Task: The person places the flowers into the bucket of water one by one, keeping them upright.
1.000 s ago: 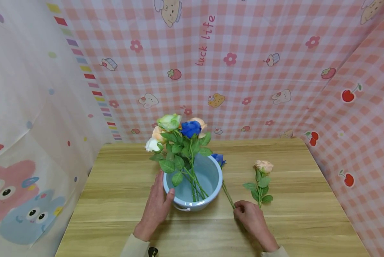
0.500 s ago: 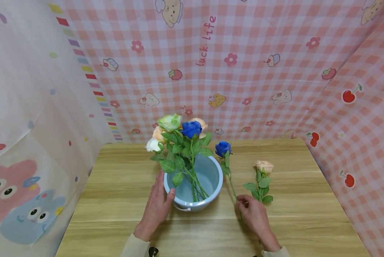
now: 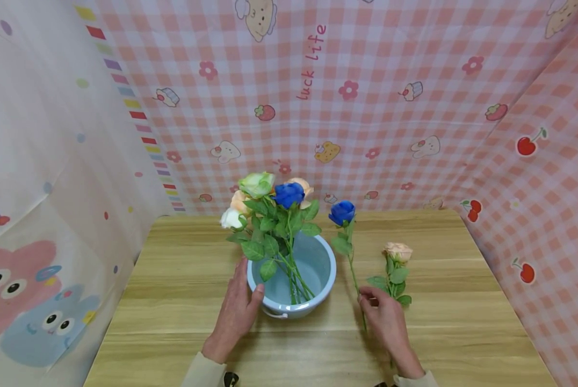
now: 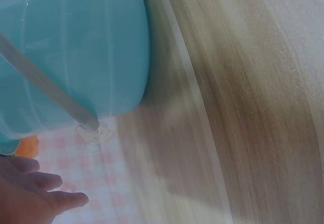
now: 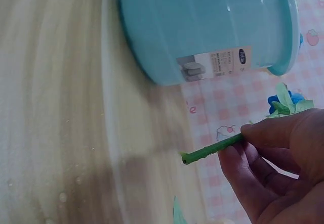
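Note:
A light blue bucket [image 3: 331,269] stands mid-table, holding several roses in white, peach, green and blue whose stems lean inside it. My left hand [image 3: 237,314] rests against the bucket's left side, fingers straight and thumb near the rim. Between thumb and fingertips, my right hand [image 3: 383,320] pinches the stem of a blue rose [image 3: 342,213] to the right of the bucket. That rose points its bloom up and away from me. In the right wrist view the cut end of the green stem [image 5: 207,151] sticks out past the fingers.
A peach rose [image 3: 397,251] with green leaves lies on the wooden table [image 3: 453,322], right of my right hand. Behind the table hangs a pink checked cloth [image 3: 289,134]. The bucket carries a paper label [image 5: 215,63] on its side.
My right hand has lifted the blue rose from beside the bucket and drawn it slightly right; its bloom now shows fully. The left hand and bucket stay put.

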A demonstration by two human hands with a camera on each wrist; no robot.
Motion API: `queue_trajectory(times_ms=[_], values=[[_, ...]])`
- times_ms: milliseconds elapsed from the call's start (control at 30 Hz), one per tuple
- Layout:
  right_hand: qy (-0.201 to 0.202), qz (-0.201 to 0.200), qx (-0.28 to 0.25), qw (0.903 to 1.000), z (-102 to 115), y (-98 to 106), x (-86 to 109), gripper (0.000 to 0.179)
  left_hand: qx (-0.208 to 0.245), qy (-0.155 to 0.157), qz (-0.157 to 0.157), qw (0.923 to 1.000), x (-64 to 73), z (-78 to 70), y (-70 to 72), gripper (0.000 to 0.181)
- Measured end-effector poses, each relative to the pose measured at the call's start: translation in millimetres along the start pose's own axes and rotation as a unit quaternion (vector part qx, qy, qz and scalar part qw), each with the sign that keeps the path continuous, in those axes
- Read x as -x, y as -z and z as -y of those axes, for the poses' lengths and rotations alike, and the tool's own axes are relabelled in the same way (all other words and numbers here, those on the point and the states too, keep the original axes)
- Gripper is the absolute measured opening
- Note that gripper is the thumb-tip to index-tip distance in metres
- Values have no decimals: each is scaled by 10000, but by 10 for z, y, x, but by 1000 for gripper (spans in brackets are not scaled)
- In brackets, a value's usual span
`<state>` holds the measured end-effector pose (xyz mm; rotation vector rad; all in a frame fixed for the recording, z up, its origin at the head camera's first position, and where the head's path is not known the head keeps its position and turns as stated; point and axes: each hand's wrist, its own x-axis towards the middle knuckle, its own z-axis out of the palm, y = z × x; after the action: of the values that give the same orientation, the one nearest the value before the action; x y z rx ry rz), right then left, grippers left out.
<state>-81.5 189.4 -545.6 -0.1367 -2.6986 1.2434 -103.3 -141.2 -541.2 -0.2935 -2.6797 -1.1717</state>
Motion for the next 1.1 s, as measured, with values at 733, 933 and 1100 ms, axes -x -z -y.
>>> queue_trajectory(times_ms=[733,933,1100], values=[[237,-489,-581,9968,293,97,-78,18,-54,47,37,10000,13,2,-5,74],[476,-684,-716,9939,365,109,-96,17,42,-118,-85,9999,1,11,-9,74],[539,-770,-817,9922,446,118,-116,17,111,-230,-176,9995,-6,25,-17,75]])
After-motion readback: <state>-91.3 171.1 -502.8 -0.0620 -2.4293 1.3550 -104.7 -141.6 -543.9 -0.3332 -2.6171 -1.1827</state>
